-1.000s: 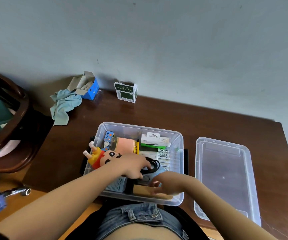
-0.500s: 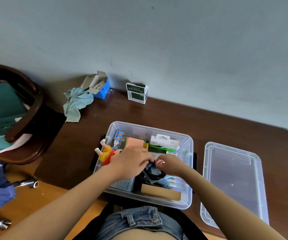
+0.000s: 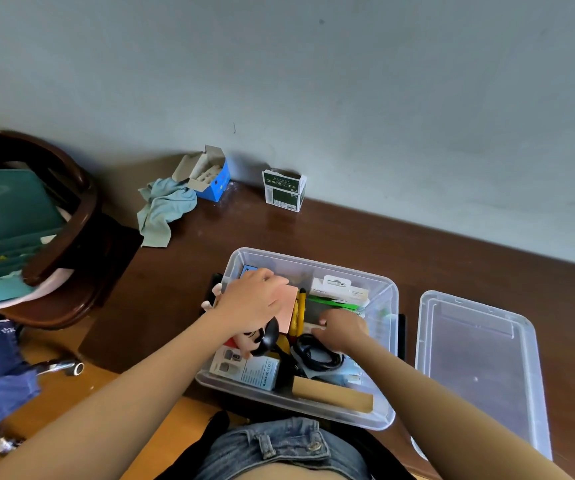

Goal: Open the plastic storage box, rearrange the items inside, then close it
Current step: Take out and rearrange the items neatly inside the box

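Clear plastic storage box [image 3: 388, 299] open on the dark wooden worktop [image 3: 348, 237], long axis left to right, glossy see-through lid [image 3: 480, 368] flat just right of it, left hand [image 3: 254, 299] curled over a pink pad [image 3: 287, 313], right hand [image 3: 344, 329] fingers bent among items, its grasp unclear.

Clear storage box [image 3: 388, 344], pink pad [image 3: 287, 311], yellow pens [image 3: 300, 308], teal cloth [image 3: 164, 209]
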Action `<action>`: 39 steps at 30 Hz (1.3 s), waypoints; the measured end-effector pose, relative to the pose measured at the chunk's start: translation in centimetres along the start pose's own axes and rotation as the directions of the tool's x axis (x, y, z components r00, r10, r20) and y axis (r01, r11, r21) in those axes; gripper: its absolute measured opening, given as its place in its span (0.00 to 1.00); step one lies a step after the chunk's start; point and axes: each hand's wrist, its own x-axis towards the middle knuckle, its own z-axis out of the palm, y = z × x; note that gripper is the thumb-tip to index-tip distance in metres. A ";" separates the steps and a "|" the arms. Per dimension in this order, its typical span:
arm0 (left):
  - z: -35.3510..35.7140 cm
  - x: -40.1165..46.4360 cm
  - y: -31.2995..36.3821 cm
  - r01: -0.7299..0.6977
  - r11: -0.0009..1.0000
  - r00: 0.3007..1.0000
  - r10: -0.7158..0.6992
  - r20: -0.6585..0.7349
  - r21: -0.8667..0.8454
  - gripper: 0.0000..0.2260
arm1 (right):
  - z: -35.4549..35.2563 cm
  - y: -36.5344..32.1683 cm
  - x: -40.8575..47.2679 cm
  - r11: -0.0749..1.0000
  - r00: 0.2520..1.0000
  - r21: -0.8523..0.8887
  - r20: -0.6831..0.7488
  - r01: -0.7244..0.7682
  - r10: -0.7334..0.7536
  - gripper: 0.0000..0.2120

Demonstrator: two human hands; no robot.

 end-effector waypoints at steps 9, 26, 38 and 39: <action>0.3 2.1 0.3 0.098 0.995 0.995 -0.098 0.014 -0.014 0.12 | 1.2 -0.1 0.9 0.957 0.999 0.288 0.040 -0.032 0.022 0.17; 1.8 3.6 0.3 0.152 0.988 0.988 -0.152 -0.007 -0.007 0.17 | -0.1 -1.9 3.6 0.883 0.999 0.469 -0.037 0.023 -0.006 0.12; 1.7 3.7 0.3 0.169 0.986 0.985 -0.168 0.037 -0.012 0.16 | -1.0 -2.5 4.1 0.992 0.993 0.065 -0.061 0.105 -0.101 0.08; 1.6 3.7 0.3 0.169 0.986 0.985 -0.169 0.039 -0.011 0.16 | -0.9 -2.4 4.1 0.992 0.991 0.038 -0.063 0.124 -0.121 0.08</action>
